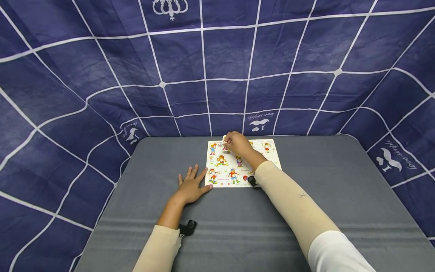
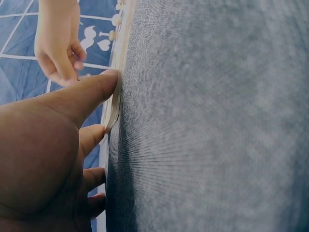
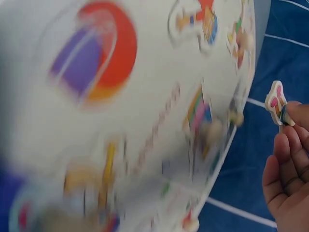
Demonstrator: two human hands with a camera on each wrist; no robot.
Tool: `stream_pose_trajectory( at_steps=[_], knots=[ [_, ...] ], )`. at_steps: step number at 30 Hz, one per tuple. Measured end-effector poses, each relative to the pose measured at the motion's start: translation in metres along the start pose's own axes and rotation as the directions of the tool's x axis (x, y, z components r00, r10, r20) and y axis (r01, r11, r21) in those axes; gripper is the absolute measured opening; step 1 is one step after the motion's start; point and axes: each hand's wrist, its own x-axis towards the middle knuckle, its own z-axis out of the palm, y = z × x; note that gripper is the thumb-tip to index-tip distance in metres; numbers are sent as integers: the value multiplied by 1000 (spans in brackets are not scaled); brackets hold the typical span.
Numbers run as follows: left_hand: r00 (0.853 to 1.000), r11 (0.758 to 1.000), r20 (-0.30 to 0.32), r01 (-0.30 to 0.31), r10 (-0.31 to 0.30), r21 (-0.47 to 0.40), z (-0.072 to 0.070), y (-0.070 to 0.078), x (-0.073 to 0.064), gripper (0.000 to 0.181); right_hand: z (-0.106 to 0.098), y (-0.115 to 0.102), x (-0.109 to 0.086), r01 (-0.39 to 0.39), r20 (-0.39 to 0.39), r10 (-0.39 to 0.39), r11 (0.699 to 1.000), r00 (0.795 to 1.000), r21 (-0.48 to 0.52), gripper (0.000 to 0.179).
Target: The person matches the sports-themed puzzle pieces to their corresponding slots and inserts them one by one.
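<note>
A white puzzle board (image 1: 230,162) printed with cartoon children at sports lies on the grey table. Several figure pieces with small knobs sit in it. My right hand (image 1: 237,145) is over the board's back left part and pinches a small cartoon-figure puzzle piece (image 3: 276,104) between thumb and fingers, lifted off the board. The fingers hide part of the piece in the head view. My left hand (image 1: 190,189) lies on the table with its fingers spread, thumb and forefinger at the board's left edge.
Grey cloth covers the table (image 1: 163,151). A dark blue curtain (image 1: 224,56) with white grid lines stands behind it and on both sides. Black wrist devices, such as the one at the left wrist (image 1: 188,227), are strapped over the sleeves.
</note>
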Motion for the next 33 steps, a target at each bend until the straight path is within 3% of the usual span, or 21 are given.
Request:
stream_pose_trajectory(
  at_steps=[10, 24, 33],
  knots=[
    [1000, 1000, 2, -7, 7, -9, 1, 0, 2, 77, 28, -14, 15, -28, -7, 28, 998, 1000, 56, 10],
    [1000, 1000, -9, -16, 16, -16, -2, 1, 1, 76, 53, -31, 28, -33, 59, 37, 997, 998, -68, 8],
    [1000, 1000, 2, -7, 7, -15, -2, -1, 0, 77, 58, -33, 28, -92, 92, 100, 992, 991, -86, 9]
  ],
)
